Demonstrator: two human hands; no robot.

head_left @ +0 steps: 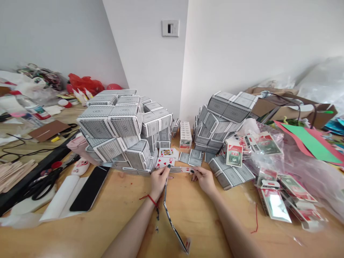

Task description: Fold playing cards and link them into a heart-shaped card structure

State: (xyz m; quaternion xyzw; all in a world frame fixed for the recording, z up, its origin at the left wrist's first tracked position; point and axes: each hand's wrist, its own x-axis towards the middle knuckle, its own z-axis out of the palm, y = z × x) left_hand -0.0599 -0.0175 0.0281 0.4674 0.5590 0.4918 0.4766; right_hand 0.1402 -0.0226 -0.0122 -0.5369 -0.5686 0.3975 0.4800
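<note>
My left hand (pixel 159 180) and my right hand (pixel 203 178) pinch the two ends of a small flat strip of playing cards (pixel 180 170) lying on the wooden table. Loose face-up cards (pixel 165 162) with red hearts lie just beyond my left fingers. A long folded chain of cards (pixel 173 222) runs from under my left hand toward the table's near edge. A large block built of grey-backed cards (pixel 120 132) stands just behind my left hand. A second pile of the same card blocks (pixel 223 118) rises behind my right hand.
A black phone (pixel 90 188), white paper and scissors (pixel 43 182) lie at the left. Red and green card boxes (pixel 274 200) and clear wrap cover the right side. Coloured paper (pixel 309 143) and a brown bag sit at the far right. Clutter lines the back left.
</note>
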